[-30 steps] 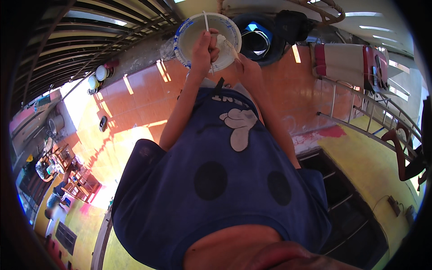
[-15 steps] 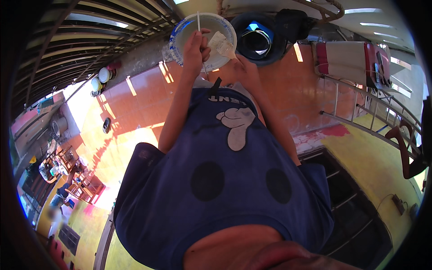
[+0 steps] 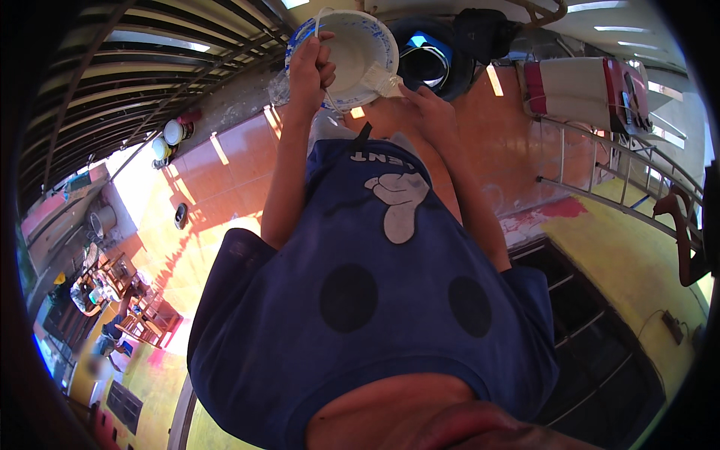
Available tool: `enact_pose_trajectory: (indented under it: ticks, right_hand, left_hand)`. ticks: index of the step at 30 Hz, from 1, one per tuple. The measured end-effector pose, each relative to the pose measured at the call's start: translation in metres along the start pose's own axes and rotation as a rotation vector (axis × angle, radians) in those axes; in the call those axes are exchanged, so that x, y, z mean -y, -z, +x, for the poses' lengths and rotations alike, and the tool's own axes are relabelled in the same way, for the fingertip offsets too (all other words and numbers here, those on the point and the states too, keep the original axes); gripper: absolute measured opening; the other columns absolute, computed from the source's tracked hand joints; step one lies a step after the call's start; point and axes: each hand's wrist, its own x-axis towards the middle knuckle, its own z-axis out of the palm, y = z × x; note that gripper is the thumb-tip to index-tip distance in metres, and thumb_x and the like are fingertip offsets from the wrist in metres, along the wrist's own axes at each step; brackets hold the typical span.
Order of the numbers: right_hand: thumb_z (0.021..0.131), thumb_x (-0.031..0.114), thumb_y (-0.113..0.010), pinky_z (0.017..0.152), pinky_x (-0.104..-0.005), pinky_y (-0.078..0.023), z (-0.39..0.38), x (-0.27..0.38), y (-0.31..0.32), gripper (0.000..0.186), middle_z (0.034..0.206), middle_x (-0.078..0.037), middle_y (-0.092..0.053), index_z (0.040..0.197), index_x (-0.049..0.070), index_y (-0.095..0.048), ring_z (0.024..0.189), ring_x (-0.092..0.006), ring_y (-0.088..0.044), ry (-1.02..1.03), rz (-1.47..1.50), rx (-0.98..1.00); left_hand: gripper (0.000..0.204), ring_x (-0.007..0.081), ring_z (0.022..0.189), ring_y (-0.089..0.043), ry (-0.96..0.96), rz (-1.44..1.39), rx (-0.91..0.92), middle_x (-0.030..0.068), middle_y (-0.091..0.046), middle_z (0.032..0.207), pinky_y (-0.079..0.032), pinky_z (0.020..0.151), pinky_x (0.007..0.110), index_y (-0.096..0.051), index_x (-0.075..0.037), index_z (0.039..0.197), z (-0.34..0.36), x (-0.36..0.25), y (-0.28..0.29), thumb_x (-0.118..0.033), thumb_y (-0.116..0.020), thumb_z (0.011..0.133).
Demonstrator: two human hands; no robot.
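Observation:
A round white bucket with blue marks round its rim hangs in front of me at the top of the view. My left hand is closed round a thin white rod, which looks like the bucket's handle, at the bucket's left side. Closed on a wide paintbrush, my right hand is just outside the bucket's lower right edge. The brush's pale, paint-coated bristles lie over the bucket's rim, pointing inward. I cannot tell whether they touch it. Whitish paint coats the bucket's inside.
Beyond the bucket, at right, stands a dark round tub with something blue in it. A metal ladder leans at the right, by a cloth-covered piece of furniture. Paint pails, a sandal, wooden chairs and another person are at left.
My right hand has moved right and the brush has shifted from over the bucket's inside to its rim. My left hand has moved slightly up and left, still gripping the rod.

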Motion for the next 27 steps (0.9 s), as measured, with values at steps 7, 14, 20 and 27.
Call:
enact_pose_trajectory:
  ticks: [7, 14, 20, 27]
  right_hand:
    - [0.094, 0.024, -0.067, 0.069, -0.0408, -0.053, 0.000, -0.012, 0.022, 0.035, 0.090, -0.008, -0.063, 0.129, 0.023, -0.069, 0.081, -0.0293, -0.068, -0.024, 0.003, 0.047]
    - [0.094, 0.021, -0.067, 0.070, -0.0409, -0.052, 0.002, -0.017, 0.036, 0.036, 0.089, -0.008, -0.064, 0.129, 0.023, -0.069, 0.081, -0.0304, -0.067, -0.043, 0.030, 0.079]
    - [0.095, 0.023, -0.065, 0.078, -0.0421, -0.054, 0.000, -0.027, 0.039, 0.035, 0.104, -0.010, -0.069, 0.130, 0.024, -0.069, 0.091, -0.0323, -0.069, -0.056, 0.022, 0.094]
    - [0.093, 0.029, -0.065, 0.091, -0.0439, -0.053, -0.018, -0.035, 0.019, 0.037, 0.121, -0.015, -0.069, 0.127, 0.015, -0.068, 0.109, -0.0350, -0.067, -0.262, 0.098, 0.150]
  left_hand:
    - [0.034, 0.0032, 0.046, -0.021, 0.036, -0.050, 0.008, -0.0068, -0.026, 0.065, -0.017, 0.043, 0.024, -0.055, -0.001, 0.124, 0.005, -0.008, -0.004, -0.028, -0.041, 0.110]
    - [0.034, 0.0036, 0.047, -0.020, 0.061, -0.078, 0.011, -0.0066, -0.025, 0.065, -0.017, 0.043, 0.025, -0.055, -0.001, 0.125, 0.005, -0.011, -0.009, -0.028, -0.041, 0.110]
    - [0.033, 0.0038, 0.047, -0.021, 0.103, -0.096, 0.015, -0.0068, -0.026, 0.066, -0.017, 0.043, 0.025, -0.054, -0.002, 0.124, 0.008, -0.007, -0.012, -0.028, -0.042, 0.110]
    - [0.027, 0.0035, 0.048, -0.024, 0.234, -0.078, 0.098, -0.0060, -0.030, 0.069, -0.018, 0.043, 0.024, -0.054, -0.004, 0.120, 0.011, 0.019, -0.033, -0.026, -0.045, 0.108]
